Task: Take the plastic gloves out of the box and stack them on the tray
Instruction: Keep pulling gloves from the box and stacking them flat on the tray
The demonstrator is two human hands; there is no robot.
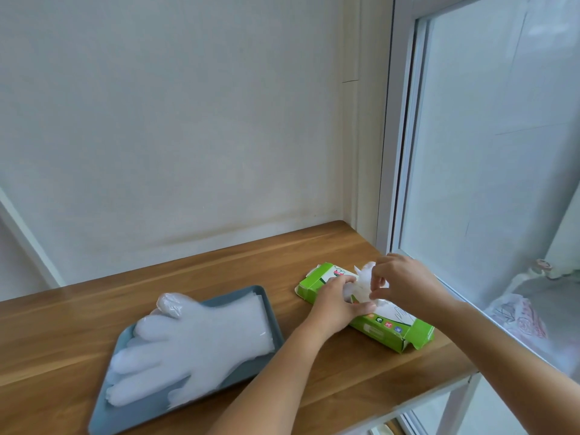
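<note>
the green box (392, 329) is being pressed to the wooden table (219, 268) by the left hand (334, 304), fingers and thumb spread either side of its opening. at that opening a crumpled glove (364, 277) is pinched by the curled fingers of the right hand (400, 277). well off to the left of both hands, the stacked gloves (201, 337) are laid flat on the grey-blue tray (270, 309), cuff end nearest the hands.

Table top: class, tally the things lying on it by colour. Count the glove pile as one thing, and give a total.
Green: 1, the box
Blue-grey: 1, the tray
Whitish clear: 2, the glove pile on the tray and the glove sticking out of the box
Total: 4
</note>
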